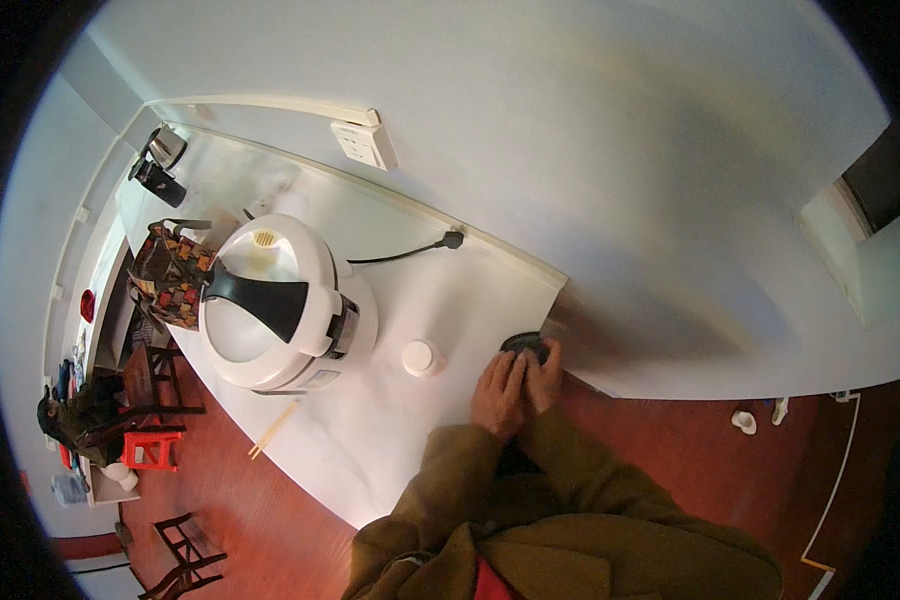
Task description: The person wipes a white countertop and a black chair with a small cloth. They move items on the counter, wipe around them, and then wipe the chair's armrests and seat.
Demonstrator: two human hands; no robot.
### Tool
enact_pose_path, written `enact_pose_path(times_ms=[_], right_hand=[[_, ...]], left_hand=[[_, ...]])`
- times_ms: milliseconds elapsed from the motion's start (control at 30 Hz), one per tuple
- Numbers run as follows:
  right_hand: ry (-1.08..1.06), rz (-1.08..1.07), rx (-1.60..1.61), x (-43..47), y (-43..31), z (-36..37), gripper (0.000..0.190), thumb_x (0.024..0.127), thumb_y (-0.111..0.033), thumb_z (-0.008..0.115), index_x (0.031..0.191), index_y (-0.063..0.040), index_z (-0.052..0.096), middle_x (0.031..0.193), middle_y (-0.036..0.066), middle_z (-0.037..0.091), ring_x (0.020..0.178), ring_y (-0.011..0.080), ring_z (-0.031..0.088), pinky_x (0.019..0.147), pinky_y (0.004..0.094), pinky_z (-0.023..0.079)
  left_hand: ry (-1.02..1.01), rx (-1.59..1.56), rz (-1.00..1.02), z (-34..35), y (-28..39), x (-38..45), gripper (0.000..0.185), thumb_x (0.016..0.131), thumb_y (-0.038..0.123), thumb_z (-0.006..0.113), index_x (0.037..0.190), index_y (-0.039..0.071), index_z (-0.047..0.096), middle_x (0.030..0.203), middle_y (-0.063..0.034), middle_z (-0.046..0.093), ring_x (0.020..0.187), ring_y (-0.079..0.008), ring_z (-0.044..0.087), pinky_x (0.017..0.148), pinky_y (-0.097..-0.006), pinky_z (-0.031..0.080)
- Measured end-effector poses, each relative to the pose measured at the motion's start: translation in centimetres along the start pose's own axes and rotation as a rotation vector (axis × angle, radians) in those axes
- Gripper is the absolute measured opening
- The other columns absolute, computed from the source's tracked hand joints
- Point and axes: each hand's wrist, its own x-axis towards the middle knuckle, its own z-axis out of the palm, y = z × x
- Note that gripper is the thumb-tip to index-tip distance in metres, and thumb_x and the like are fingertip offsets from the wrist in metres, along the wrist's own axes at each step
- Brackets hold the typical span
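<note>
Both my hands are together at the right end of the white table, around a small dark round object. The fingers of my left hand lie against its near side. My right hand grips its right side, close to the table's edge. My fingers hide its lower part, so I cannot tell exactly what it is. A white round-topped container stands upright to the left of my hands, apart from them. Farther left is a large white rice cooker with a black handle, its lid down.
A pair of chopsticks juts over the table's front edge. A black plug and cord lie near the wall. Beyond the cooker are a patterned bag, a black flask and a kettle. A person sits far left.
</note>
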Motion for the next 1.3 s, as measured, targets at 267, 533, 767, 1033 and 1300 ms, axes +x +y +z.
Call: enact_pose_path(times_ms=[267, 533, 767, 1033, 1300], right_hand=[[0.201, -0.160, -0.200, 9.8, -1.7, -0.6, 0.055, 0.094, -0.032, 0.060, 0.135, 0.000, 0.041, 0.127, 0.023, 0.050, 0.119, 0.0401, 0.048, 0.101, 0.0479, 0.037], [0.203, -0.415, -0.445, 0.1, 0.7, 0.8, 0.037, 0.089, -0.016, 0.063, 0.119, 0.000, 0.049, 0.110, 0.024, 0.055, 0.105, 0.0407, 0.055, 0.092, 0.0497, 0.042], [0.157, -0.473, -0.449, -4.8, 2.0, 1.6, 0.035, 0.089, -0.018, 0.064, 0.116, 0.000, 0.050, 0.103, 0.024, 0.056, 0.099, 0.0401, 0.058, 0.087, 0.0481, 0.044], [0.169, -0.702, -0.605, -1.8, -2.3, 1.1, 0.020, 0.086, -0.008, 0.062, 0.105, -0.002, 0.057, 0.106, 0.022, 0.058, 0.103, 0.0411, 0.055, 0.089, 0.0463, 0.045], [-0.009, -0.968, -0.881, -5.1, -3.6, 2.3, 0.022, 0.080, 0.001, 0.061, 0.101, 0.001, 0.064, 0.119, 0.022, 0.056, 0.112, 0.0412, 0.052, 0.097, 0.0513, 0.041]], left_hand=[[0.017, -0.070, 0.019, -1.8, -1.2, -3.5, 0.051, 0.080, 0.001, 0.067, 0.129, -0.002, 0.053, 0.127, -0.0228, 0.055, 0.119, -0.0432, 0.052, 0.102, -0.0493, 0.044], [0.398, -0.086, -0.468, -6.9, -2.2, -5.3, 0.063, 0.081, 0.008, 0.075, 0.133, -0.002, 0.042, 0.127, -0.0279, 0.048, 0.116, -0.0452, 0.048, 0.098, -0.0502, 0.042], [0.435, -0.047, -0.542, -7.0, -4.3, -1.3, 0.082, 0.078, 0.022, 0.081, 0.142, -0.002, 0.035, 0.137, -0.0275, 0.043, 0.124, -0.0435, 0.045, 0.103, -0.0507, 0.039], [0.418, 0.024, -0.565, -6.7, -6.2, -0.4, 0.066, 0.072, 0.028, 0.081, 0.125, 0.002, 0.052, 0.118, -0.0202, 0.059, 0.116, -0.0393, 0.051, 0.101, -0.0506, 0.038], [0.487, -0.097, -0.672, -9.8, -7.8, -2.9, 0.073, 0.070, 0.016, 0.081, 0.133, 0.002, 0.045, 0.129, -0.0212, 0.053, 0.119, -0.0422, 0.048, 0.103, -0.0501, 0.039]])
